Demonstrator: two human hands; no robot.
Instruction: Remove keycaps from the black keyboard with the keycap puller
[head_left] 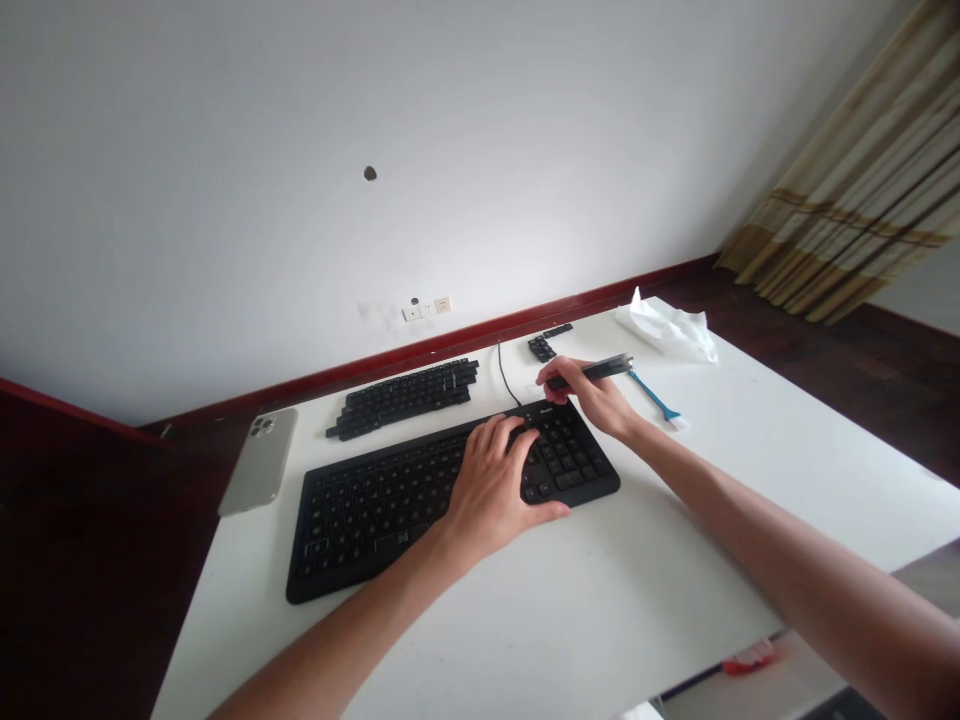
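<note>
1. On the white table (750, 470), we want the black keyboard (341, 520) fully supported; it lies crosswise near the middle, under our left hand and beside our right. Its slight slant is no trouble if it does not slide.
2. Behind it lies the block of loose black keycaps (412, 397), set out in rows. We should swing our wrists around that block, since a nudge could muddle its order.
3. Our left hand (491, 490) has its fingers spread and bent over the right part of the keyboard, closed on nothing. We do best with light, even weight there, the thumb low by the front edge as it is; how hard the fingertips press, we cannot tell.
4. Our right hand (592, 405) grasps a slim dark tool (604, 368) above the keyboard's far right corner. A relaxed grip gives us finer control, and its metallic-looking end, pointing away to the right, needs room.
5. The blue brush (654, 395) lies just right of that hand, so we should mind our forearm near it.
6. Smallest are the little keycap clusters (540, 348) beyond the right hand; we should avoid brushing them with our knuckles.
</note>
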